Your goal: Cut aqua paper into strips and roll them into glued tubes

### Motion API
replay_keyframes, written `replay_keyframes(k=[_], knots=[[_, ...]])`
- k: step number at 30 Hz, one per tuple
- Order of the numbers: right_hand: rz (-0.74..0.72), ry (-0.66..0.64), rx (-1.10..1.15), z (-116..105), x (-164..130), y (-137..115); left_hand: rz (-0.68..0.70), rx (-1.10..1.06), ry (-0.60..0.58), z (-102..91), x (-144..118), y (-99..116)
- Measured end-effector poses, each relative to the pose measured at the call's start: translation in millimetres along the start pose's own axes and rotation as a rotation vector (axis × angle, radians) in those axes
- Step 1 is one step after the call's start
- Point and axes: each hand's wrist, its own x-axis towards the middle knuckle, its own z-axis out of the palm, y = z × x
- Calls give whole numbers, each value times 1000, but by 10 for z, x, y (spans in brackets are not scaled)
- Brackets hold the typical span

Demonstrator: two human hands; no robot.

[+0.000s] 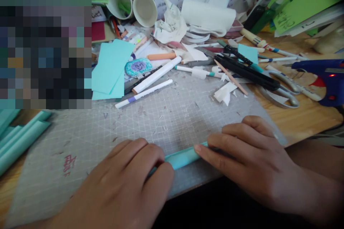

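Note:
A turquoise paper roll (182, 158) lies along the near edge of the grey cutting mat (161, 118). My left hand (129, 182) presses down on its left end with curled fingers. My right hand (247, 154) covers its right end, fingertips flat on the roll. Only the short middle stretch of the roll shows between the two hands.
Several finished turquoise rolls (21, 139) lie at the left. Turquoise paper sheets (111, 68), white markers (156, 75), scissors (279, 89), black pens (244, 68), paper scraps and two paper cups (145, 7) crowd the back. A blue glue gun (325, 78) rests at the right on the wooden table.

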Motion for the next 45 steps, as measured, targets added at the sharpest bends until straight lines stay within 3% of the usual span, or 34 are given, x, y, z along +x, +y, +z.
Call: replay_keyframes(k=[3, 25, 33, 45], knots=[[10, 6, -2, 3, -3, 2, 8, -16, -62, -18, -21, -20], [-5, 33, 3, 18, -13, -24, -114, -218, -131, -75, 73, -17], [4, 38, 12, 5, 5, -30, -97, -190, -153, -85, 76, -25], [28, 32, 131, 28, 104, -138, -56, -132, -85, -62, 70, 11]])
